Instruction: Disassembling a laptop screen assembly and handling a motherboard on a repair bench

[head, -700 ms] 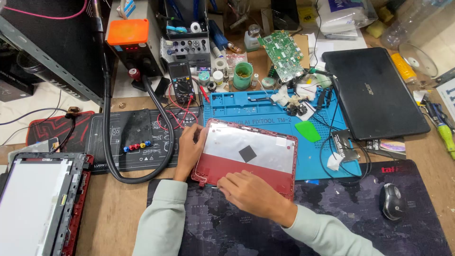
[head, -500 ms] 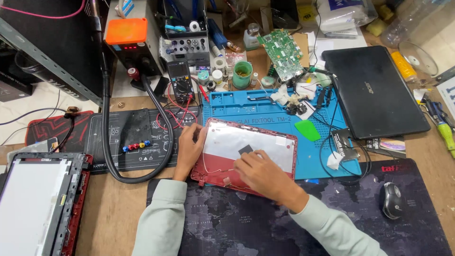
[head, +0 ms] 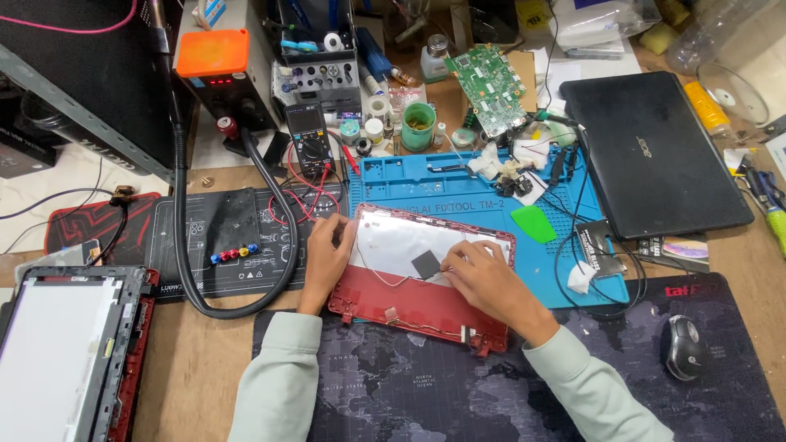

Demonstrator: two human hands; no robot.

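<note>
Your workbench (head: 205, 360) carries a dark map-printed desk mat (head: 458, 393) at its near edge and a blue silicone repair mat (head: 458, 176) behind it, and the red laptop lid shell (head: 409, 299) lies across both, its silver foil lining facing up and its red lower band toward you. To the far right sits a closed black laptop (head: 655, 151), well apart from the shell; at the far left a bare screen panel in its frame (head: 57, 352) lies flat. A thick black hose (head: 184, 245) loops over the dark pad left of the shell. Your left hand (head: 326, 254) rests flat on the shell's left edge, fingers spread narrowly and pressing down, holding nothing. Your right hand (head: 483, 278) lies on the foil, thumb and forefinger pinched close just beside a small dark square patch (head: 426, 263); whether they grip a thin wire or tape there you cannot tell. A green circuit board (head: 487, 82) leans at the back, a multimeter (head: 309, 139) stands behind your left hand, a mouse (head: 684, 348) sits on the desk mat at right, and a green plastic pick (head: 534, 223) lies on the blue mat.
</note>
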